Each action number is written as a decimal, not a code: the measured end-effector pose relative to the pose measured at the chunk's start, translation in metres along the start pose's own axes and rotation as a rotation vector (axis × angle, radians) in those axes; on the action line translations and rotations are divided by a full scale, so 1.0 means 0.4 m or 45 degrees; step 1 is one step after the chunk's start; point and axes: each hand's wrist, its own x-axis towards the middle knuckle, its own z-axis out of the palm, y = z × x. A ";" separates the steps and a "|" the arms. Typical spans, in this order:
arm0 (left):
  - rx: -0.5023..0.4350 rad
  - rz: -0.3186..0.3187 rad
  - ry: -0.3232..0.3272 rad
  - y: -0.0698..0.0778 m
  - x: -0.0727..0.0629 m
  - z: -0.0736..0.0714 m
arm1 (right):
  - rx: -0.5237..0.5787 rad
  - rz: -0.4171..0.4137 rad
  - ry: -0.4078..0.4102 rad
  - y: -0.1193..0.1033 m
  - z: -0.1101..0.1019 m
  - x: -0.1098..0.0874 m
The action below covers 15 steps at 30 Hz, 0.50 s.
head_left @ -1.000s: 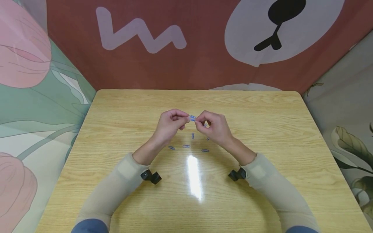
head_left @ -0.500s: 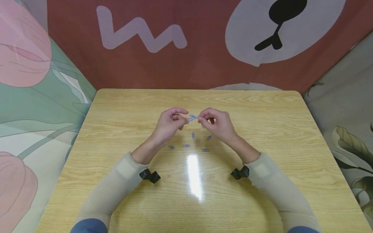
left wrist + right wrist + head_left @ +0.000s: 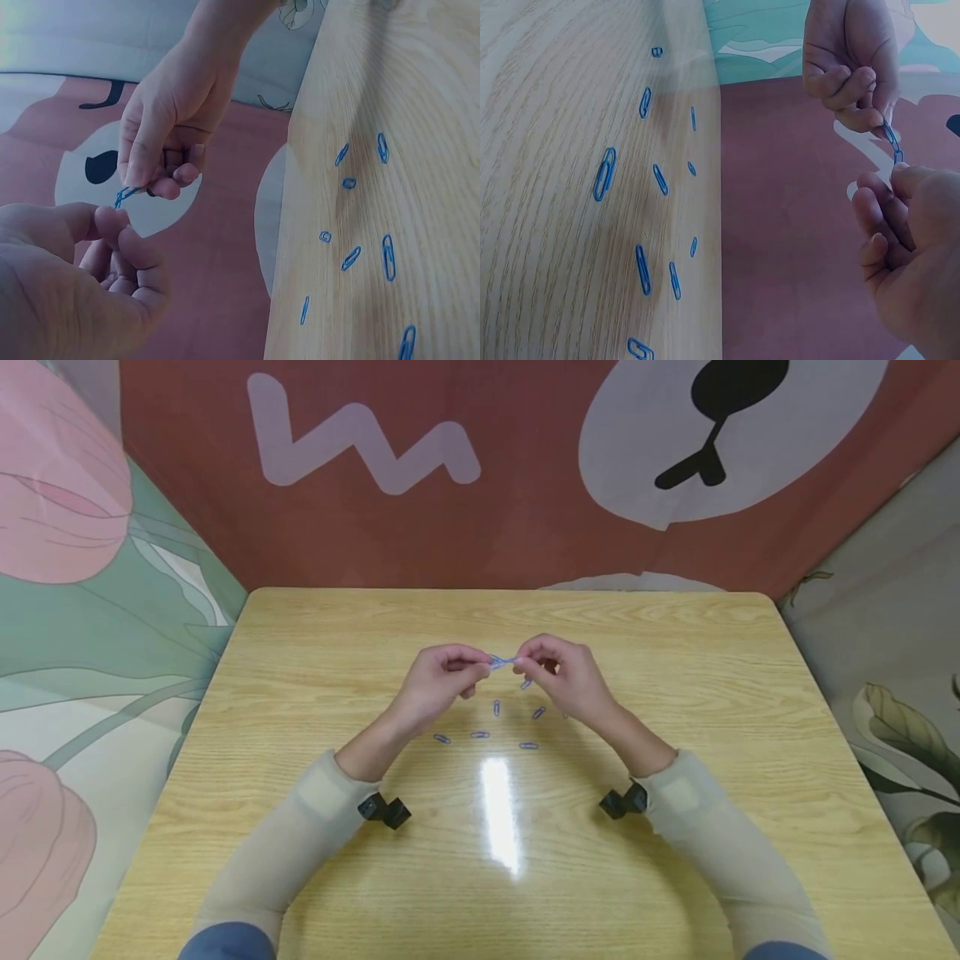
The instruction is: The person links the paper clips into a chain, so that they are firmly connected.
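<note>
Above the table, my left hand [image 3: 444, 683] pinches a blue paper clip [image 3: 889, 133] between thumb and index finger. My right hand [image 3: 566, 678] pinches a second blue paper clip [image 3: 898, 157] by its outer end. The two clips meet in the short gap between the fingertips and look hooked together, though the exact joint is too small to make out. In the left wrist view, the right hand's clip [image 3: 130, 192] slants down towards the left fingertips, which hide most of the other clip.
Several loose blue paper clips lie scattered on the wooden table [image 3: 337, 635] below and nearer than the hands, among them one clip [image 3: 480, 735] and another clip [image 3: 528, 746]. A patterned cloth [image 3: 525, 535] hangs behind the table's far edge.
My right hand has drawn a little to the right and away from the left. The left index finger, lifted half a second ago, has come down onto the clip again.
</note>
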 end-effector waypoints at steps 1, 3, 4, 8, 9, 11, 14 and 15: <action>0.010 -0.001 -0.006 -0.001 0.001 0.000 | 0.000 0.004 -0.003 0.001 0.000 -0.001; 0.032 -0.009 -0.018 -0.003 0.001 0.000 | -0.003 0.009 -0.005 0.001 0.001 -0.002; 0.045 -0.013 -0.026 -0.004 0.002 0.001 | -0.005 0.008 -0.005 0.001 0.001 -0.002; 0.094 -0.027 -0.056 -0.004 0.001 0.000 | -0.008 -0.008 0.002 -0.002 0.000 0.000; 0.103 -0.030 -0.058 -0.004 0.000 0.000 | -0.008 -0.013 0.004 -0.004 -0.001 0.000; 0.124 -0.041 -0.056 -0.004 0.000 0.000 | -0.007 -0.021 0.005 -0.006 0.000 0.000; 0.141 -0.063 -0.054 -0.004 0.000 -0.001 | 0.004 -0.029 -0.004 -0.007 0.001 -0.002; 0.144 -0.071 -0.055 -0.004 -0.001 -0.001 | 0.005 -0.033 -0.007 -0.008 0.002 -0.003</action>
